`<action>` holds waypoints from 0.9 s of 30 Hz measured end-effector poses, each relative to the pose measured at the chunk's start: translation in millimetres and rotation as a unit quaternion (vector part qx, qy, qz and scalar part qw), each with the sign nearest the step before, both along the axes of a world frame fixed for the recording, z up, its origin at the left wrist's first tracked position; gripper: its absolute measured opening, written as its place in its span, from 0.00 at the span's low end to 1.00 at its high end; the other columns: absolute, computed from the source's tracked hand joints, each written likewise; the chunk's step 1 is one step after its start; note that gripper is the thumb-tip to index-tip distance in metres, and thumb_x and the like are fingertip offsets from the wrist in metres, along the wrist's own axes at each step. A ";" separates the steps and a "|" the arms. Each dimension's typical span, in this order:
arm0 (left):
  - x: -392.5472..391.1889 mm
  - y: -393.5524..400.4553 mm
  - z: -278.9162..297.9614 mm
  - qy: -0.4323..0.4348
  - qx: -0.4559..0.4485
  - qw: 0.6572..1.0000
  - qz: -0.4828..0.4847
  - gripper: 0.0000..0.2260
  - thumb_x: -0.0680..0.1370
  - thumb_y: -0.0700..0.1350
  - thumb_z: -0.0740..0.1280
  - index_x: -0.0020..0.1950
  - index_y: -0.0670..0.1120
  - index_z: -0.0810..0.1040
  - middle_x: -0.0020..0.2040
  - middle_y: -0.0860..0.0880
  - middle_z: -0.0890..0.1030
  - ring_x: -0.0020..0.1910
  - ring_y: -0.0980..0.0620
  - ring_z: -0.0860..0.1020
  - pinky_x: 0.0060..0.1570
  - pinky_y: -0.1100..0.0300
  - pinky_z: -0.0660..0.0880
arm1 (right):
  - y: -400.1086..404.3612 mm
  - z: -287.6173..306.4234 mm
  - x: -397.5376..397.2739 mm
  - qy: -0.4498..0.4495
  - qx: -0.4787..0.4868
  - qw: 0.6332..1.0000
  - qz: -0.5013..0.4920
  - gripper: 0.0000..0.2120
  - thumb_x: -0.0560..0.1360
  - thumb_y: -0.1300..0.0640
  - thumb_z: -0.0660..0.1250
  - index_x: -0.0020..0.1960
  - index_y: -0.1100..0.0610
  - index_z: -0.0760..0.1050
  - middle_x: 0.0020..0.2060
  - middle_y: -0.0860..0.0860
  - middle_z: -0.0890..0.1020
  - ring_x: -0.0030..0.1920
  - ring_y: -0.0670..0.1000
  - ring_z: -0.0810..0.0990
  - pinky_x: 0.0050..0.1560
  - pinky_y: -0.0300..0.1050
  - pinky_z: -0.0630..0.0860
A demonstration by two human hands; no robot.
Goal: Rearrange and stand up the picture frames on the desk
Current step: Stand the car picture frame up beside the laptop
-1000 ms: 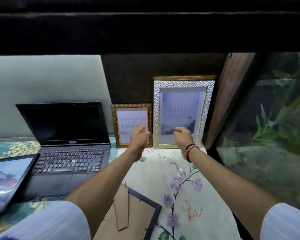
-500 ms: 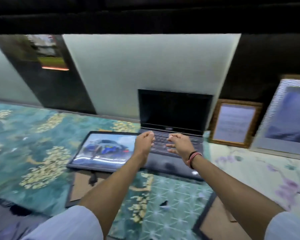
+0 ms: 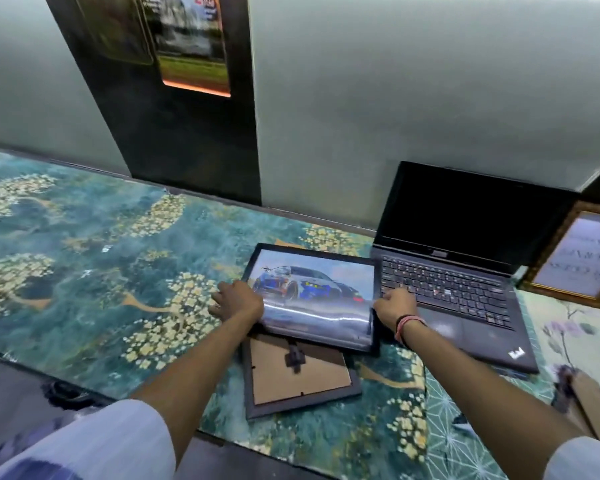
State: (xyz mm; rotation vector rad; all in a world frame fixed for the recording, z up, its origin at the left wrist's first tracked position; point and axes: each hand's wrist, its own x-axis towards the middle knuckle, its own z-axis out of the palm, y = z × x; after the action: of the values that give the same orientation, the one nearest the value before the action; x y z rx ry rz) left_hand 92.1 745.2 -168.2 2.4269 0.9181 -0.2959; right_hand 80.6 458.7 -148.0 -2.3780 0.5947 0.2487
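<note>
A black frame with a car picture (image 3: 314,292) lies face up on the desk, partly over a second dark frame (image 3: 297,375) that lies face down with its cardboard back and stand showing. My left hand (image 3: 238,301) grips the car frame's left edge and my right hand (image 3: 394,304) grips its right edge. A gold-edged frame with text (image 3: 582,258) stands upright at the far right against the wall.
An open black laptop (image 3: 465,271) sits just right of the car frame, touching my right hand. A teal floral mat (image 3: 84,271) covers the desk. Another face-down frame corner (image 3: 589,400) shows at the right edge. A poster (image 3: 191,39) hangs on a dark panel.
My view swung left, away from the two standing frames. Both hands moved from hovering over the laptop to the car frame's two side edges and took hold of it.
</note>
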 end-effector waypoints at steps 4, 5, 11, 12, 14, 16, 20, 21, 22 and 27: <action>14.5 25.0 -13.6 -0.006 -0.010 1.000 -0.004 0.15 0.80 0.42 0.63 0.66 0.40 0.79 0.70 0.37 0.74 0.69 0.36 0.73 0.68 0.44 0.70 | 4.3 -8.0 2.3 -0.008 0.010 1.000 -0.003 0.22 0.70 0.67 0.68 0.25 0.55 0.61 0.23 0.52 0.60 0.27 0.51 0.58 0.33 0.45 0.57; 17.0 32.7 -15.4 -0.021 -0.018 1.000 -0.002 0.15 0.79 0.41 0.64 0.63 0.38 0.81 0.66 0.36 0.78 0.65 0.35 0.77 0.64 0.44 0.75 | 5.5 -11.1 2.3 -0.011 0.019 1.000 -0.006 0.22 0.69 0.67 0.69 0.25 0.55 0.61 0.23 0.52 0.61 0.28 0.51 0.59 0.33 0.45 0.56; 22.8 60.5 4.3 -0.157 -0.127 0.979 0.030 0.11 0.75 0.31 0.65 0.49 0.41 0.86 0.44 0.42 0.84 0.41 0.42 0.79 0.41 0.55 0.74 | 19.7 -9.8 30.0 -0.079 0.050 0.996 -0.010 0.08 0.66 0.63 0.72 0.32 0.56 0.74 0.28 0.48 0.77 0.33 0.53 0.73 0.36 0.44 0.71; 29.6 64.4 10.1 -0.180 -0.135 0.974 0.038 0.12 0.75 0.31 0.65 0.49 0.44 0.85 0.44 0.44 0.83 0.41 0.43 0.79 0.41 0.55 0.74 | 22.0 -10.2 41.6 -0.101 0.062 0.993 -0.010 0.03 0.64 0.63 0.71 0.37 0.56 0.80 0.33 0.48 0.83 0.37 0.54 0.80 0.42 0.45 0.78; 49.7 70.8 18.7 -0.213 -0.165 0.963 0.026 0.14 0.75 0.30 0.66 0.48 0.48 0.83 0.46 0.45 0.84 0.43 0.43 0.80 0.43 0.52 0.78 | 22.3 -8.4 68.4 -0.123 0.104 0.987 -0.004 0.18 0.62 0.65 0.68 0.49 0.52 0.84 0.42 0.49 0.88 0.46 0.55 0.85 0.52 0.50 0.82; 80.8 79.1 13.3 -0.240 -0.192 0.951 -0.013 0.17 0.72 0.30 0.64 0.50 0.51 0.81 0.52 0.45 0.83 0.47 0.42 0.82 0.47 0.50 0.81 | 25.0 4.1 93.1 -0.145 0.138 0.980 -0.001 0.27 0.60 0.65 0.66 0.56 0.46 0.83 0.47 0.45 0.88 0.51 0.53 0.85 0.57 0.52 0.81; 133.3 88.6 -7.6 -0.232 -0.258 0.934 -0.086 0.25 0.64 0.30 0.60 0.49 0.56 0.81 0.57 0.43 0.81 0.49 0.42 0.83 0.52 0.45 0.83 | 15.7 14.4 137.2 -0.146 0.199 0.969 -0.009 0.33 0.63 0.66 0.67 0.67 0.51 0.78 0.58 0.44 0.83 0.59 0.48 0.80 0.66 0.49 0.75; 145.8 88.8 -14.1 -0.235 -0.272 0.929 -0.090 0.27 0.63 0.30 0.59 0.51 0.56 0.81 0.57 0.42 0.82 0.50 0.42 0.83 0.52 0.45 0.84 | 18.4 25.1 138.5 -0.140 0.203 0.969 -0.005 0.35 0.61 0.65 0.66 0.69 0.50 0.76 0.60 0.45 0.83 0.60 0.48 0.80 0.67 0.49 0.75; 158.8 86.5 -16.8 -0.239 -0.288 0.922 -0.103 0.28 0.62 0.30 0.58 0.53 0.55 0.82 0.57 0.41 0.82 0.51 0.42 0.84 0.53 0.45 0.84 | 14.8 24.8 144.5 -0.140 0.217 0.966 -0.006 0.37 0.61 0.65 0.66 0.70 0.50 0.75 0.63 0.45 0.81 0.61 0.49 0.80 0.67 0.49 0.74; 216.2 80.1 -44.9 -0.226 -0.339 0.903 -0.140 0.36 0.63 0.30 0.59 0.64 0.58 0.77 0.67 0.45 0.76 0.58 0.45 0.83 0.56 0.46 0.83 | 23.9 48.6 143.9 -0.129 0.248 0.959 -0.041 0.40 0.71 0.72 0.63 0.80 0.57 0.55 0.69 0.48 0.71 0.62 0.49 0.73 0.63 0.46 0.71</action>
State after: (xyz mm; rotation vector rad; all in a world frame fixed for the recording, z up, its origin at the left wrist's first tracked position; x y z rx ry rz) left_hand 308.4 825.4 -213.1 1.8372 0.1963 -0.1110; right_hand 224.6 482.6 -99.4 -1.8569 0.4429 0.0400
